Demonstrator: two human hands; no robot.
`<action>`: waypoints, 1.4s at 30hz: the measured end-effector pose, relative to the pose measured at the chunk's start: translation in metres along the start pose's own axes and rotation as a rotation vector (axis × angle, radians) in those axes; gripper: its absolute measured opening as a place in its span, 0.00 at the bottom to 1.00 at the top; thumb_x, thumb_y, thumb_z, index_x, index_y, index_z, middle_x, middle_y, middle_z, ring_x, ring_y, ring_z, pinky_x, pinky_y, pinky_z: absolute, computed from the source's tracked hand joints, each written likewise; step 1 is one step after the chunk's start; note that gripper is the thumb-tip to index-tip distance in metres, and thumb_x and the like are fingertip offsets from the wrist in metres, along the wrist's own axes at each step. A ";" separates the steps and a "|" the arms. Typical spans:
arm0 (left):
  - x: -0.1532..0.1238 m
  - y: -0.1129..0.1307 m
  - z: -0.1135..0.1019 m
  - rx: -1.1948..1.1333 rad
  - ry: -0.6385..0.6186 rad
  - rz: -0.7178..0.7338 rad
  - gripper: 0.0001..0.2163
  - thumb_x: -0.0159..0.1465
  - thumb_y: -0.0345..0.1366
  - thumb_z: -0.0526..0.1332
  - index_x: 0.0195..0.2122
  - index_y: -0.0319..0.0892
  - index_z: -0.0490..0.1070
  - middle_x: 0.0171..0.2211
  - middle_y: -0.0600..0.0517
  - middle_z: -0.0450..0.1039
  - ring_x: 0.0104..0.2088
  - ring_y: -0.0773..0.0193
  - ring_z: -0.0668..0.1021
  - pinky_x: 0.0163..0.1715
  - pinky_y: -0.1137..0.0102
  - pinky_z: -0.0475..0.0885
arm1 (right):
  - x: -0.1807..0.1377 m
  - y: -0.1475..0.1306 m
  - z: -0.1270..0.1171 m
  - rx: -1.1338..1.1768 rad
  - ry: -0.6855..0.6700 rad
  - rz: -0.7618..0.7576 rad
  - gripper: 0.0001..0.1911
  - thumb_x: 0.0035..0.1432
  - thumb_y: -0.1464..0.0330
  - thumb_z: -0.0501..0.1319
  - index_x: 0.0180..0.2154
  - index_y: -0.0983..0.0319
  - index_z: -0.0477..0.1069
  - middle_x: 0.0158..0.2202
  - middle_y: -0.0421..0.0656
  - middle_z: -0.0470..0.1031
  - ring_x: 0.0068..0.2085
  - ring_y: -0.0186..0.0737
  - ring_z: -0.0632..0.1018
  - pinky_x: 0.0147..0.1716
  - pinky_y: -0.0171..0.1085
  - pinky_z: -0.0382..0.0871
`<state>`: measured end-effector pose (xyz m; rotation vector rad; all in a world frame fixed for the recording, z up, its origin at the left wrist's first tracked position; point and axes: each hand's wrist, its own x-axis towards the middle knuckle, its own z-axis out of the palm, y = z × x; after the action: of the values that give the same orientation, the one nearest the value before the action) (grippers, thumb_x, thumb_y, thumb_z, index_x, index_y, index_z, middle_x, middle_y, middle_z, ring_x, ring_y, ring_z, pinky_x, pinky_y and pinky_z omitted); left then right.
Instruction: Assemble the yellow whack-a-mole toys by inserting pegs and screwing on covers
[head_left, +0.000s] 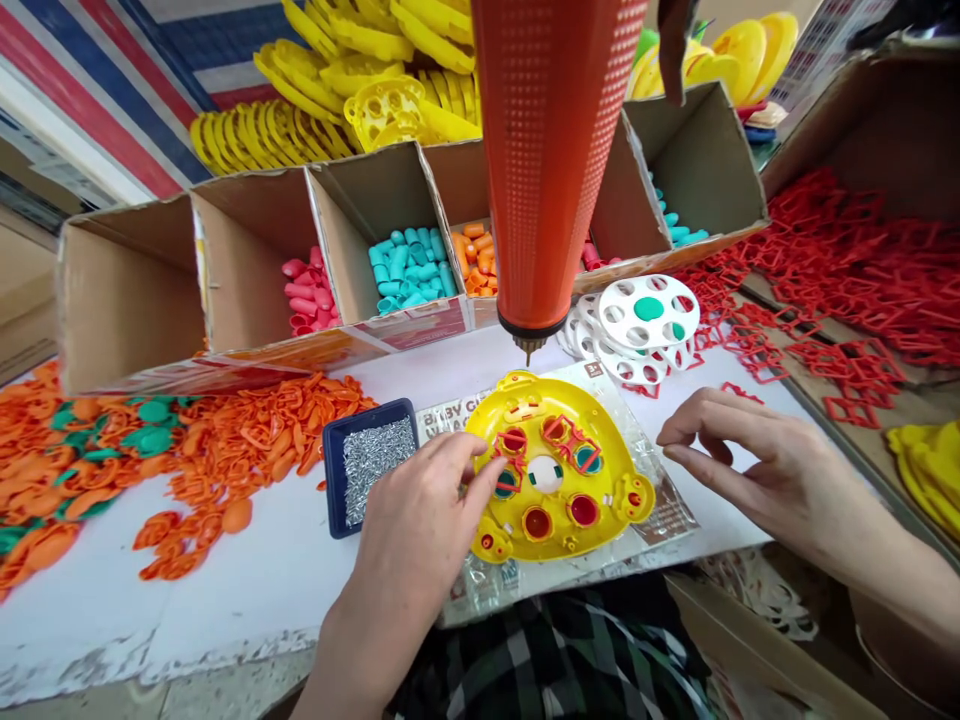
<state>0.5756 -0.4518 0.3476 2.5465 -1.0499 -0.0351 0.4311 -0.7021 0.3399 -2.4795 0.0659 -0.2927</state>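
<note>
The table [247, 565] has a white cover, scuffed along its front edge. At left, striped sheeting [112, 70] backs a cardboard box [330, 352] divided into compartments; glossy, curved orange parts [277, 430] and green parts [154, 440] lie heaped before it. The box contains smooth, rounded pink caps [311, 292], teal caps [412, 265] and orange caps [474, 255]. Next, a dark blue rectangular tray [335, 480] contains silvery screws [375, 455]. The left grip [424, 490] is narrow, at the left edge of the shell [613, 470]; whether it clamps anything cannot be told. The shell, rounded yellow plastic, lies on a wrapped card [667, 515] at the table's front and carries round cups [583, 511] and angular red frames [577, 437]. A textured orange driver [555, 170] hangs point down near its rear edge. Perforated white discs [626, 303] lie stacked behind, rightward. The right grip [757, 460] is narrow, fingertips nearly together, apart from the shell; whether it holds a part cannot be determined. At far right, a carton [787, 130] contains thin red lattice pieces [862, 260].
</note>
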 end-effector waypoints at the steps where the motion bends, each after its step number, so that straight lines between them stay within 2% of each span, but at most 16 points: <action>1: 0.000 -0.001 -0.001 -0.009 0.006 0.002 0.03 0.64 0.33 0.64 0.34 0.41 0.74 0.28 0.54 0.76 0.29 0.61 0.79 0.26 0.68 0.68 | -0.002 0.002 0.000 0.013 0.007 0.012 0.06 0.67 0.67 0.58 0.36 0.58 0.70 0.32 0.41 0.71 0.31 0.34 0.71 0.23 0.29 0.64; 4: 0.001 -0.001 -0.001 -0.012 -0.057 0.004 0.05 0.66 0.32 0.61 0.33 0.42 0.74 0.30 0.54 0.76 0.31 0.61 0.80 0.28 0.68 0.69 | -0.010 0.008 -0.002 0.035 0.040 0.048 0.05 0.66 0.67 0.58 0.37 0.58 0.71 0.33 0.41 0.71 0.32 0.34 0.72 0.20 0.28 0.63; 6: 0.001 -0.001 0.000 -0.010 -0.093 -0.001 0.05 0.67 0.31 0.60 0.34 0.42 0.74 0.32 0.54 0.77 0.32 0.61 0.80 0.30 0.67 0.69 | -0.016 0.014 -0.005 0.022 0.063 0.082 0.04 0.65 0.66 0.59 0.37 0.58 0.71 0.33 0.42 0.72 0.32 0.35 0.72 0.21 0.29 0.64; 9: 0.002 0.000 0.002 -0.002 -0.061 -0.009 0.06 0.67 0.32 0.59 0.34 0.42 0.74 0.33 0.54 0.77 0.33 0.61 0.80 0.30 0.68 0.69 | -0.029 0.026 -0.010 -0.033 0.105 0.153 0.04 0.64 0.65 0.61 0.37 0.58 0.72 0.34 0.42 0.73 0.33 0.35 0.73 0.27 0.31 0.68; 15: 0.005 -0.003 0.003 0.072 -0.033 0.033 0.08 0.68 0.33 0.57 0.33 0.43 0.73 0.32 0.55 0.78 0.31 0.60 0.81 0.26 0.68 0.68 | -0.058 0.070 -0.016 -0.193 0.271 0.372 0.12 0.60 0.56 0.62 0.37 0.58 0.74 0.32 0.40 0.74 0.28 0.36 0.71 0.24 0.34 0.64; 19: 0.003 -0.008 0.003 0.046 0.073 0.079 0.09 0.69 0.38 0.55 0.36 0.45 0.74 0.33 0.55 0.79 0.31 0.61 0.81 0.28 0.69 0.69 | -0.069 0.102 -0.009 -0.287 0.261 0.478 0.12 0.60 0.59 0.59 0.38 0.60 0.74 0.33 0.43 0.75 0.28 0.39 0.73 0.30 0.38 0.67; 24: 0.005 -0.009 0.002 0.040 0.102 0.096 0.10 0.68 0.43 0.54 0.35 0.49 0.74 0.32 0.58 0.80 0.25 0.65 0.80 0.19 0.73 0.66 | -0.066 0.120 0.004 -0.376 0.217 0.526 0.11 0.60 0.66 0.57 0.42 0.61 0.73 0.40 0.45 0.75 0.30 0.39 0.75 0.33 0.39 0.66; 27: 0.007 -0.006 0.000 -0.005 0.150 0.132 0.10 0.67 0.44 0.55 0.35 0.49 0.74 0.32 0.58 0.81 0.21 0.67 0.78 0.16 0.73 0.65 | -0.058 0.116 0.012 -0.381 0.172 0.515 0.10 0.61 0.69 0.55 0.41 0.61 0.73 0.41 0.46 0.74 0.33 0.40 0.75 0.33 0.38 0.65; 29: 0.007 -0.005 0.000 -0.026 0.158 0.150 0.09 0.67 0.44 0.55 0.36 0.50 0.74 0.33 0.59 0.81 0.22 0.67 0.79 0.17 0.74 0.66 | -0.051 0.115 0.017 -0.370 0.160 0.498 0.08 0.61 0.69 0.56 0.38 0.62 0.73 0.39 0.46 0.74 0.33 0.41 0.74 0.33 0.38 0.64; 32: 0.005 -0.003 0.001 -0.048 0.135 0.166 0.08 0.68 0.42 0.56 0.38 0.50 0.73 0.35 0.58 0.81 0.28 0.65 0.81 0.23 0.74 0.70 | -0.043 0.115 0.023 -0.324 0.179 0.474 0.06 0.59 0.69 0.57 0.33 0.63 0.72 0.36 0.46 0.73 0.32 0.40 0.72 0.34 0.39 0.63; 35: -0.001 0.005 0.001 -0.127 0.151 0.164 0.06 0.69 0.40 0.57 0.39 0.48 0.73 0.36 0.56 0.80 0.32 0.64 0.82 0.30 0.73 0.73 | -0.041 0.105 0.019 -0.218 0.235 0.449 0.05 0.59 0.68 0.58 0.33 0.63 0.70 0.32 0.45 0.72 0.29 0.39 0.70 0.32 0.39 0.63; 37: -0.006 0.015 0.000 -0.205 0.171 0.183 0.05 0.69 0.38 0.58 0.40 0.47 0.73 0.36 0.55 0.80 0.34 0.65 0.81 0.35 0.73 0.75 | -0.041 0.082 0.009 -0.108 0.273 0.406 0.06 0.61 0.66 0.57 0.34 0.62 0.68 0.31 0.43 0.70 0.29 0.39 0.70 0.31 0.38 0.65; 39: -0.010 0.030 -0.001 -0.301 0.146 0.215 0.06 0.69 0.38 0.58 0.44 0.47 0.73 0.38 0.55 0.79 0.33 0.68 0.81 0.38 0.74 0.75 | -0.041 0.047 -0.004 0.072 0.279 0.331 0.07 0.64 0.64 0.56 0.34 0.60 0.65 0.31 0.42 0.70 0.31 0.38 0.72 0.31 0.35 0.67; 42: -0.018 0.053 -0.002 -0.453 0.033 0.249 0.13 0.70 0.42 0.57 0.54 0.46 0.69 0.42 0.52 0.79 0.31 0.70 0.80 0.36 0.76 0.76 | -0.038 -0.013 -0.014 0.715 0.101 0.227 0.14 0.64 0.59 0.59 0.29 0.59 0.65 0.26 0.39 0.65 0.27 0.35 0.67 0.26 0.32 0.64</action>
<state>0.5275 -0.4736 0.3664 1.9966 -1.1843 -0.1455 0.3907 -0.6952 0.3509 -1.7294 0.2385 -0.2822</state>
